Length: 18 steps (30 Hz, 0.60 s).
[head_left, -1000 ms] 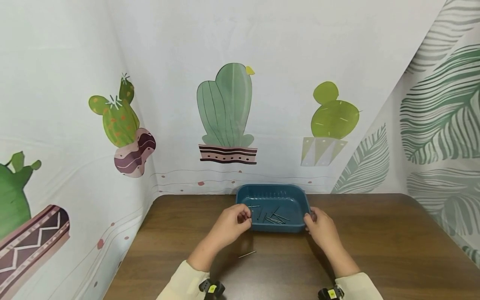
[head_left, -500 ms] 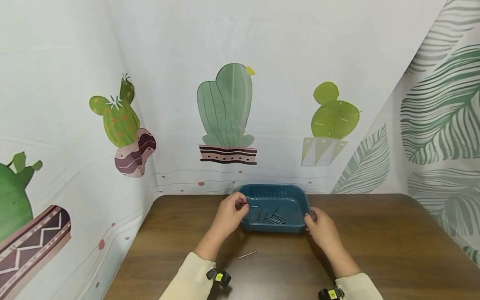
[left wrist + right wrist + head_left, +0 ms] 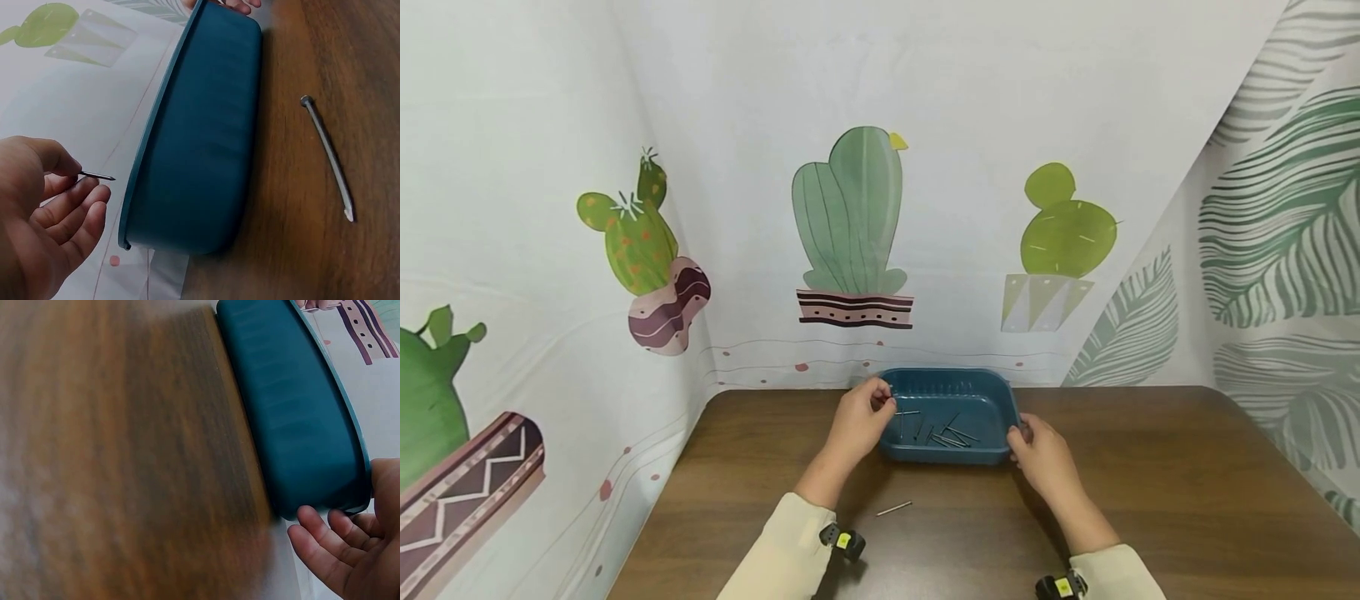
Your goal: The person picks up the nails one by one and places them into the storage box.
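Note:
Between thumb and forefinger, my left hand (image 3: 859,423) pinches a nail (image 3: 100,176), its pointed tip sticking out toward the bin. That hand is at the left rim of a blue plastic bin (image 3: 947,456), its other fingers loosely bent. My right hand (image 3: 1047,457) grips the bin's right end, the thumb at the rim and fingers (image 3: 319,531) by the end wall below. Several nails (image 3: 957,440) lie scattered on the bin floor. Another nail (image 3: 894,508) lies on the table in front of the bin, its head and point plain in the left wrist view.
The brown wooden table (image 3: 1165,492) reaches back to a white cloth (image 3: 955,250) printed with cacti and leaves. The bin stands at the table's far edge, close to this cloth. A dark wrist camera (image 3: 842,542) sits on the left sleeve.
My left hand has moved away from me along the bin's left side, from its near corner toward the far one. The right hand, the bin and the table nail have stayed put.

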Tool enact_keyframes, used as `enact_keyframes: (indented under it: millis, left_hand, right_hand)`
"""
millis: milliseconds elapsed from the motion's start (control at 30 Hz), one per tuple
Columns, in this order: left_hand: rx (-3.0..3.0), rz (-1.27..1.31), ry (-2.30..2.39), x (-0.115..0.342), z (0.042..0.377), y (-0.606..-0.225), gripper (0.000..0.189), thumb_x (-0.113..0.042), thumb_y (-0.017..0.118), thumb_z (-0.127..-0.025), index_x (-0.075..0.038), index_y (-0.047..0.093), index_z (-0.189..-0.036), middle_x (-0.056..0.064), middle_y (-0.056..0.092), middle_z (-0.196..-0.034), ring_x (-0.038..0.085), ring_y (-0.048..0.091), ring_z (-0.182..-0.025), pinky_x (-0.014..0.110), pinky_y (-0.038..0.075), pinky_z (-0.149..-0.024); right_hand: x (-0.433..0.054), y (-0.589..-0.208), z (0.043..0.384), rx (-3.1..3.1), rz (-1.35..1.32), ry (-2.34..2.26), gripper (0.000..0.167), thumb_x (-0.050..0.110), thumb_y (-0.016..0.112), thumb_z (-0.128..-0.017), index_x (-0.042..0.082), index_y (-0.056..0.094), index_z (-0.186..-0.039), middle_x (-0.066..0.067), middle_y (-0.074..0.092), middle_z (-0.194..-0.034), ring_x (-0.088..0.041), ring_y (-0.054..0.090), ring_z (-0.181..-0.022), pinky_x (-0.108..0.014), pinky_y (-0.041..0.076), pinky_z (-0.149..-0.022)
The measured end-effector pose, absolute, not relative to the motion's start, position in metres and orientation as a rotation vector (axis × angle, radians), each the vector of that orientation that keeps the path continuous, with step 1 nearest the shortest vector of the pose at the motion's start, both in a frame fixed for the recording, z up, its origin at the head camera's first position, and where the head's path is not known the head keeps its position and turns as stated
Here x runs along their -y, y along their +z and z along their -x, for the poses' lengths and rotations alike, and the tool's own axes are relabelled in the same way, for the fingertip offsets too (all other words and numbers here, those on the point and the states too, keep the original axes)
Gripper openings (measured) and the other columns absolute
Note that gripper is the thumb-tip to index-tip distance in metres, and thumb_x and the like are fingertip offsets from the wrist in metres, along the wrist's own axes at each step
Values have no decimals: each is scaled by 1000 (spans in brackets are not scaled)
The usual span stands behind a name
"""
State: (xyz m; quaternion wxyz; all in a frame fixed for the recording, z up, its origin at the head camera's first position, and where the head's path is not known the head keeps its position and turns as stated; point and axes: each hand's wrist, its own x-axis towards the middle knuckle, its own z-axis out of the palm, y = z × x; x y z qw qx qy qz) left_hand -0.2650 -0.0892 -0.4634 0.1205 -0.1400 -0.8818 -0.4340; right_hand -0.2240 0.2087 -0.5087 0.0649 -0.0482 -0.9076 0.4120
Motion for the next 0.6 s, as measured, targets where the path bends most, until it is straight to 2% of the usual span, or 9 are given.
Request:
enact_keyframes:
  millis: [600]
  left_hand:
    - [2576,393,-1129,88,278,-463,7,-15,67,-95,-10,66,-99,4,67,-91,14,58,-83,30,54,-77]
  right_hand:
    - [-207,-508,224,2734,145,1249,43,18,52,-98,-9,56,-132,-17,67,-92,-17,66,-69,-31,58,-61]
